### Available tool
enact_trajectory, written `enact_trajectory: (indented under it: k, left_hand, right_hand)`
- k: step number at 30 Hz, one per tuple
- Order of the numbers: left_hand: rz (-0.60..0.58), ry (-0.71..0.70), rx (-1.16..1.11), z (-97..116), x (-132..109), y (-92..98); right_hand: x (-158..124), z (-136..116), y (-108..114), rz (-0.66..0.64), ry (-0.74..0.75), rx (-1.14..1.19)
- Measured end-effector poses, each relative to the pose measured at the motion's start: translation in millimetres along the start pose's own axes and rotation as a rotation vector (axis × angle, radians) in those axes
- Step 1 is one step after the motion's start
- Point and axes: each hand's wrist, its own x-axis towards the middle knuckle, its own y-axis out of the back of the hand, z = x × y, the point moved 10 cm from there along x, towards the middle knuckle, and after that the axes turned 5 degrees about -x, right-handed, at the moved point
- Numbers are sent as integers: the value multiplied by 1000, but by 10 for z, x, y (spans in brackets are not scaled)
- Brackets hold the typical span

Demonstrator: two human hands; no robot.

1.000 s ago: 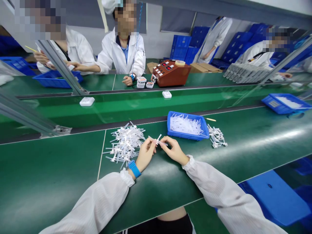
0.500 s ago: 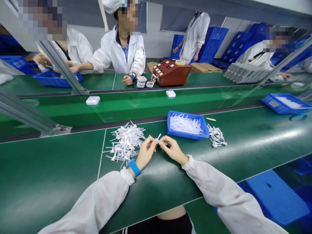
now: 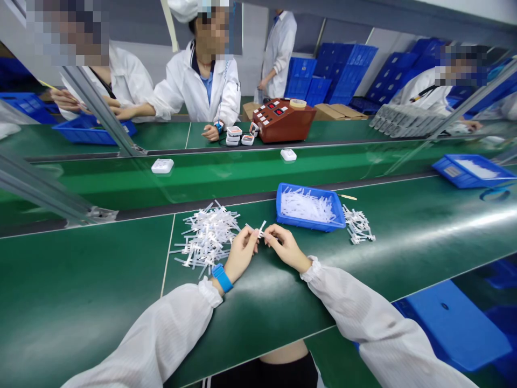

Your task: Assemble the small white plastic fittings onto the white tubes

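Observation:
Close together over the green bench, both hands pinch at one small white plastic strip piece [image 3: 262,228], its thin ends sticking up between the fingertips. My left hand [image 3: 241,252], with a blue band at the wrist, is closed on it. The thumb and fingers of my right hand [image 3: 286,248] meet at the piece's right side; its exact shape there is hidden. Left of my left hand lies a loose heap of white plastic strip pieces [image 3: 210,234]. Beyond my right hand stands a blue tray [image 3: 311,221] full of similar translucent strips. A smaller pile [image 3: 358,225] lies right of it.
A green conveyor [image 3: 226,178] runs behind the bench, carrying white square devices [image 3: 162,166]. Across it, co-workers in white coats sit near a brown control box [image 3: 285,123]. Another blue tray [image 3: 456,175] is far right; metal posts [image 3: 44,186] rise at left.
The white devices on the conveyor have shifted right. A standing person in the background has moved left. My hands stay almost in place, with only slight finger movement at the piece.

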Motion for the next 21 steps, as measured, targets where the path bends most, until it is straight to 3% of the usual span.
enact_trajectory:
  k: [5, 12, 21]
  left_hand:
    - [16, 6, -27, -38, 9, 24]
    - [15, 29, -193, -113, 6, 15]
    - [-10, -4, -96, -49, 13, 6]
  right_hand:
    - [1, -1, 21, 33, 12, -19]
    - [14, -109, 209, 217, 127, -58]
    - [-1, -41, 143, 145, 86, 14]
